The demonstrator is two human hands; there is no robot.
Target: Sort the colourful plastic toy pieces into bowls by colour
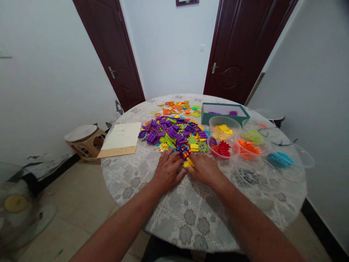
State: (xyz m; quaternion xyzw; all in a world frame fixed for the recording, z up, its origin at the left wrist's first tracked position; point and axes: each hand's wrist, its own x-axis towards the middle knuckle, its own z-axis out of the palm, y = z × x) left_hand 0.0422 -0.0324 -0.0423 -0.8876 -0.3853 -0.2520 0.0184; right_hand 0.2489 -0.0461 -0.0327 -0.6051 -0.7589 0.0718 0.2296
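Observation:
A heap of plastic gear-shaped building pieces (163,133), mostly purple with green, yellow and orange among them, lies in front of both hands. My left hand (169,168) rests at the heap's near edge, fingers stretched forward and touching pieces there. Close beside it, my right hand (205,168) has its fingers curled around a yellow plastic piece (188,163), whose lower part shows by the thumb. Dark blue and orange pieces (185,152) lie just ahead, between the two hands. The right fingertips are partly hidden.
Clear round tubs stand to the right, holding yellow pieces (223,128), red pieces (224,148), orange pieces (248,147), blue pieces (280,159) and grey pieces (248,176). Behind them sits a green-edged box (225,119). Paper and cardboard (122,136) lie left on the patterned tablecloth (191,222).

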